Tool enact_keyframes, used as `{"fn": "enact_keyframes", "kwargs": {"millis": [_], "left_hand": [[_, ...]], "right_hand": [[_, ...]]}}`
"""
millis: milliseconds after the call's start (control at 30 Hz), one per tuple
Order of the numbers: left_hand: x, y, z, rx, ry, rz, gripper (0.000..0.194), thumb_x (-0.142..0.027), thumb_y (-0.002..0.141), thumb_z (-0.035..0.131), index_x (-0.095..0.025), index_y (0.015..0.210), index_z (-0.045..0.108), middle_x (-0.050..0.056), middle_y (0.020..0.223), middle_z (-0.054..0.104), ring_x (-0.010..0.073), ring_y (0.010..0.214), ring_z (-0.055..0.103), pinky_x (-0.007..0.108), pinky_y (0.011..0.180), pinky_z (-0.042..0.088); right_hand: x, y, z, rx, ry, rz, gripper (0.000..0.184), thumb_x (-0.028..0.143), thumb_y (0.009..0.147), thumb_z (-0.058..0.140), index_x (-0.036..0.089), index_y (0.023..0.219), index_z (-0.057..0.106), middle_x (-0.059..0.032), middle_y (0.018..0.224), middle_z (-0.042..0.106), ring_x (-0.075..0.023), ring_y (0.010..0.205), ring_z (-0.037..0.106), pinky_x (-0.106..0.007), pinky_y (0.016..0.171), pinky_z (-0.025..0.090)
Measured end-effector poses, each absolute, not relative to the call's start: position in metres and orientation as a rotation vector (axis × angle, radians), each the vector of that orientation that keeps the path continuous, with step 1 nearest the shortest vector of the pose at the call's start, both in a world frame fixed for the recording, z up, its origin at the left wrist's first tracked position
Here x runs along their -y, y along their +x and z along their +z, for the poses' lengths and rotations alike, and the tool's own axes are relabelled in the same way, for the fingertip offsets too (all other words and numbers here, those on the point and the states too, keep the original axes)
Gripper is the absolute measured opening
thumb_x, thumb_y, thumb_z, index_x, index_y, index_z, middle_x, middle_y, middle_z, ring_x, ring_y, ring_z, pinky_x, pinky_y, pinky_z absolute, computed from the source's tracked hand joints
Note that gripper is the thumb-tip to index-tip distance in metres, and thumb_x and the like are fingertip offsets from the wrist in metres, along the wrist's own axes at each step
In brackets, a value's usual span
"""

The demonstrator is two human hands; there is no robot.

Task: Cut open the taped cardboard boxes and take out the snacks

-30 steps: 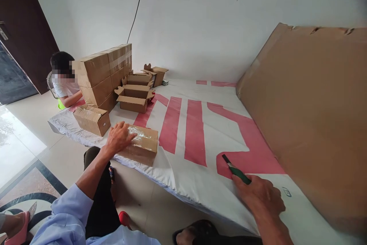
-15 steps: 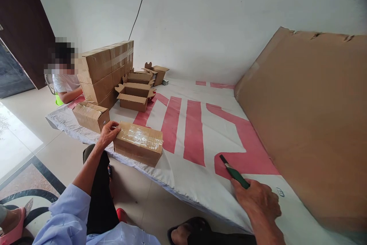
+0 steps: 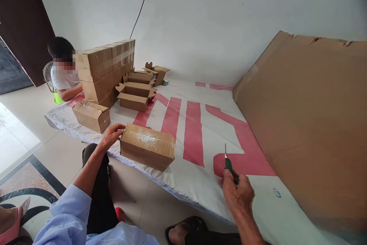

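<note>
My left hand [image 3: 113,136] has its fingers at the upper left corner of a taped cardboard box [image 3: 147,147], which lies near the front edge of the covered table. Clear shiny tape runs along the top of this box. In my right hand [image 3: 239,191] is a green-handled knife [image 3: 228,163], held by its grip with the narrow blade pointing away from me. The knife is apart from the box, well to its right. Another taped cardboard box [image 3: 90,117] with a small label sits to the left of my left hand.
Taped boxes form a stack [image 3: 100,73] at the back left. Several open cartons [image 3: 133,101] stand beside it. A large cardboard sheet [image 3: 309,122] leans at the right. A person in a white shirt [image 3: 64,82] is behind the stack. A red-and-white cloth [image 3: 193,134] covers the table.
The taped box and my left hand have moved a little to the right. My right hand has shifted left with the knife, whose blade has turned to show its thin edge.
</note>
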State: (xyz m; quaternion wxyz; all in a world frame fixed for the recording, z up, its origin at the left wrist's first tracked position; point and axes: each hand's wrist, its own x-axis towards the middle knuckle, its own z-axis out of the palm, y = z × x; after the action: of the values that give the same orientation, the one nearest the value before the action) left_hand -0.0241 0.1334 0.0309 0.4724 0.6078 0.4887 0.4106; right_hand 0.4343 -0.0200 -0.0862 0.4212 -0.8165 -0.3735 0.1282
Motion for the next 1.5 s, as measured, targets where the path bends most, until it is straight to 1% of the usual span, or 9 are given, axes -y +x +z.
{"fn": "enact_keyframes", "kwargs": {"millis": [67,133,267,467,633,733,867,1067,1500], "left_hand": [[-0.134,-0.025,0.031,-1.169,1.478,1.008,0.042,-0.048,0.072,0.079,-0.019,0.102,0.077,0.006,0.108,0.079,0.0191,0.088,0.068,0.026,0.069,0.051],[-0.134,-0.024,0.033,-1.139,1.466,1.004,0.042,-0.045,0.07,0.081,-0.019,0.102,0.076,0.006,0.107,0.079,0.0177,0.085,0.068,0.026,0.07,0.05],[-0.132,-0.021,0.036,-1.071,1.42,0.976,0.045,-0.045,0.07,0.088,-0.017,0.102,0.075,0.004,0.091,0.077,0.0158,0.077,0.068,0.026,0.071,0.048],[-0.127,-0.013,0.037,-0.988,1.344,0.983,0.048,-0.043,0.069,0.092,-0.017,0.103,0.072,0.004,0.092,0.079,0.016,0.077,0.07,0.025,0.071,0.047],[-0.124,-0.01,0.036,-0.955,1.351,0.996,0.049,-0.048,0.071,0.093,-0.016,0.104,0.075,0.006,0.096,0.081,0.0184,0.082,0.071,0.026,0.073,0.049],[-0.125,-0.008,0.037,-0.946,1.346,0.981,0.051,-0.051,0.072,0.092,-0.016,0.107,0.078,0.008,0.098,0.082,0.0225,0.09,0.074,0.029,0.079,0.052],[-0.127,-0.007,0.035,-0.907,1.346,0.948,0.058,-0.056,0.07,0.093,-0.017,0.111,0.081,0.01,0.105,0.083,0.0253,0.097,0.076,0.031,0.083,0.054],[-0.131,-0.008,0.03,-0.861,1.352,0.934,0.061,-0.056,0.069,0.097,-0.016,0.112,0.083,0.012,0.105,0.084,0.0278,0.1,0.077,0.032,0.085,0.055],[-0.125,-0.001,0.037,-0.779,1.319,0.931,0.056,-0.051,0.071,0.097,-0.014,0.112,0.085,0.014,0.108,0.085,0.03,0.1,0.079,0.033,0.086,0.056]], "right_hand": [[0.017,0.403,-0.083,0.768,-1.794,0.558,0.055,0.072,0.084,0.061,0.021,0.105,0.065,-0.0081,0.084,0.074,-0.0263,0.068,0.068,-0.041,0.065,0.058],[0.014,0.368,-0.077,0.695,-1.597,0.736,0.059,0.079,0.077,0.069,0.023,0.095,0.062,-0.0054,0.081,0.074,-0.021,0.062,0.065,-0.036,0.059,0.056],[0.007,0.315,-0.058,0.735,-1.393,0.933,0.067,0.087,0.075,0.073,0.023,0.092,0.064,-0.0075,0.086,0.076,-0.022,0.068,0.071,-0.034,0.057,0.056],[-0.008,0.304,-0.032,0.872,-1.33,0.857,0.069,0.091,0.086,0.061,0.022,0.085,0.064,-0.0019,0.07,0.068,-0.0175,0.061,0.062,-0.032,0.058,0.053],[-0.012,0.32,-0.005,0.888,-1.278,0.878,0.067,0.089,0.08,0.071,0.023,0.087,0.061,0.0002,0.075,0.066,-0.0115,0.053,0.049,-0.029,0.051,0.047],[-0.012,0.328,0.019,0.998,-1.318,0.872,0.062,0.081,0.079,0.079,0.023,0.095,0.065,-0.0003,0.081,0.068,-0.0117,0.056,0.051,-0.029,0.053,0.048],[-0.016,0.328,0.056,1.313,-1.374,0.866,0.056,0.077,0.089,0.069,0.022,0.093,0.071,-0.0012,0.078,0.066,-0.0139,0.06,0.053,-0.03,0.058,0.047],[-0.037,0.302,0.097,1.691,-1.417,0.816,0.042,0.062,0.088,0.07,0.022,0.099,0.078,-0.003,0.089,0.074,-0.019,0.076,0.06,-0.03,0.065,0.049],[-0.059,0.287,0.125,1.902,-1.426,0.743,0.041,0.061,0.09,0.065,0.022,0.089,0.08,-0.0004,0.076,0.072,-0.0181,0.071,0.059,-0.029,0.064,0.041]]}}
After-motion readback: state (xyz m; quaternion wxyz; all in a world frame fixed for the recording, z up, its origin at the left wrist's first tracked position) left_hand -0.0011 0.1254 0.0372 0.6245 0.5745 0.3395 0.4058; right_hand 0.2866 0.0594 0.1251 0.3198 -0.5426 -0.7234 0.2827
